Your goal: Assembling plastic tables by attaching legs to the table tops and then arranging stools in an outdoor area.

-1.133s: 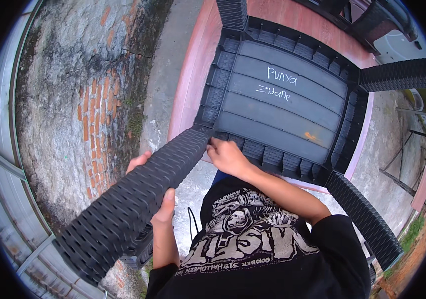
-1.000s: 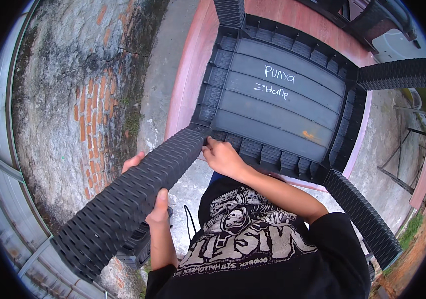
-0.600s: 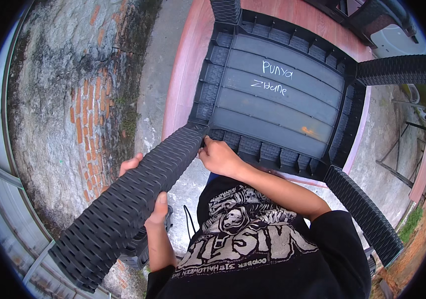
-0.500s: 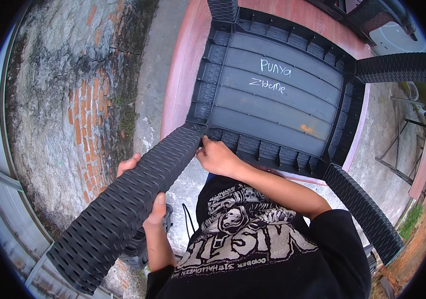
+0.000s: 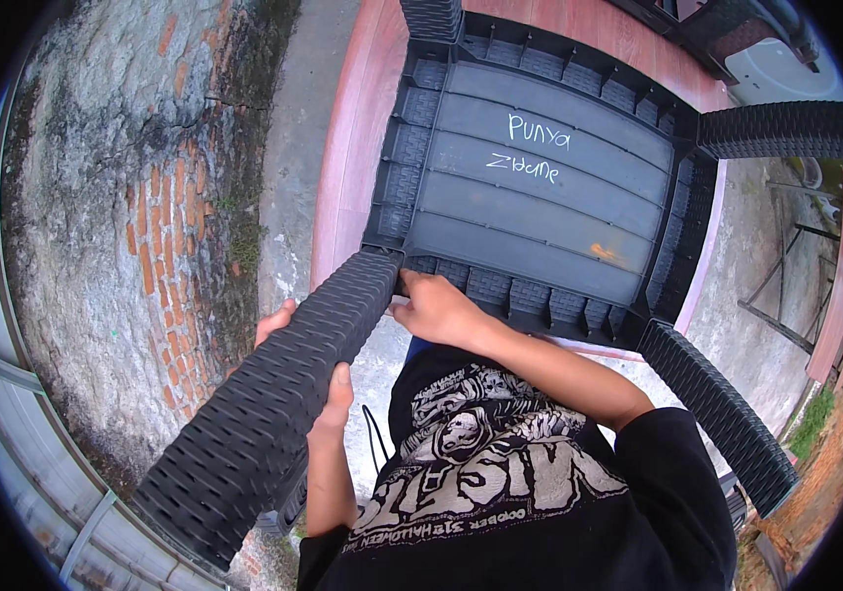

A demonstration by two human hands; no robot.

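An upturned black plastic table with a woven pattern shows its ribbed underside, which bears white handwriting and an orange smear. One black woven-look table leg slants from its near left corner toward the lower left. My left hand is wrapped round the middle of this leg, thumb on the near side and fingertips on the far side; the leg hides its palm. At the leg's corner end, my right hand is closed with curled fingers on the leg's edge; its fingertips are partly hidden.
Three other legs stand at the remaining corners, including the near right leg. Under the table lies a pink wood-grain surface. A rough wall with bare bricks rises on the left. A dark metal frame stands at right.
The free end of the held leg has swung a little to the right, and my left hand has moved with it. My right hand stays at the corner. The view has shifted slightly.
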